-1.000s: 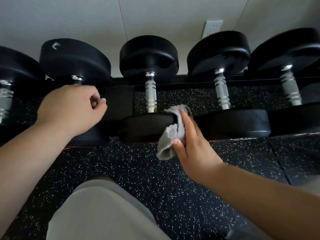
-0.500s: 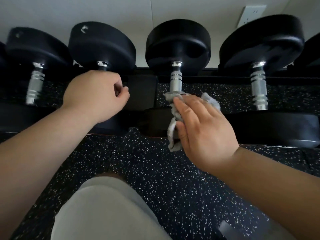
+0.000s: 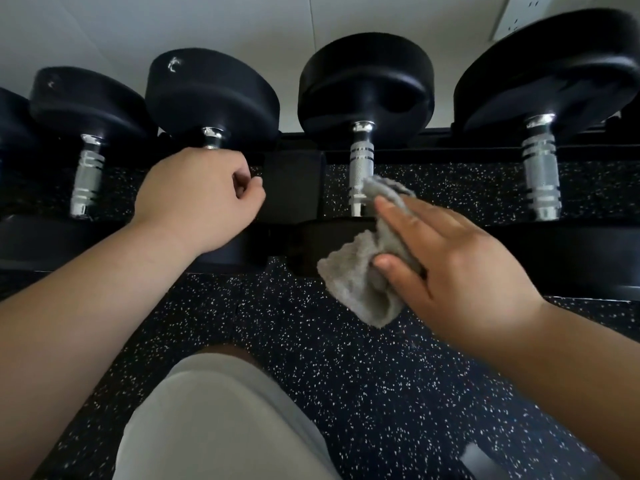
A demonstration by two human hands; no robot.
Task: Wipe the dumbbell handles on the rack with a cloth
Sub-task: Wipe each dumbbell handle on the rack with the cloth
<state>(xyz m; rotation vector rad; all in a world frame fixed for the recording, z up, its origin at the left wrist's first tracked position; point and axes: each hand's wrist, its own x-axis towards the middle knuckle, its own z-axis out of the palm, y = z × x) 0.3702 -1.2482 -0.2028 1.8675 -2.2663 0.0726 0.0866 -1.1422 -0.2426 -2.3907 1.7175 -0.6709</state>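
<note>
- The left hand [image 3: 197, 199], at about ten o'clock from the middle of the view, is closed in a fist round the handle of the second dumbbell [image 3: 211, 88]. The fist hides that handle, and only its shiny collar shows at twelve o'clock of the knuckles.
- The right hand [image 3: 457, 258], at about three o'clock, holds a grey cloth [image 3: 360, 282]. The thumb pins the cloth against the underside of the hand, while the fingers [image 3: 408, 223] lie nearly straight over it and point toward ten o'clock.
- The cloth's upper corner lies against the lower right side of the third handle [image 3: 361, 168], the ribbed metal bar of the third dumbbell [image 3: 365, 81] at twelve o'clock. The rest of the cloth hangs loose toward six o'clock, in front of that dumbbell's near weight.
- The first dumbbell [image 3: 86, 102] sits at nine o'clock of the left hand and the fourth dumbbell [image 3: 550, 71] at one o'clock of the right hand. Neither handle is touched.
- All four rest on a black rack [image 3: 292, 188], handles running from twelve to six o'clock, with the far weights toward a white wall [image 3: 173, 22].
- A wall socket [image 3: 516, 15] shows in the one o'clock corner.
- A dark speckled floor [image 3: 346, 375] fills the lower view, with a knee in grey shorts [image 3: 214, 427] at six o'clock.
</note>
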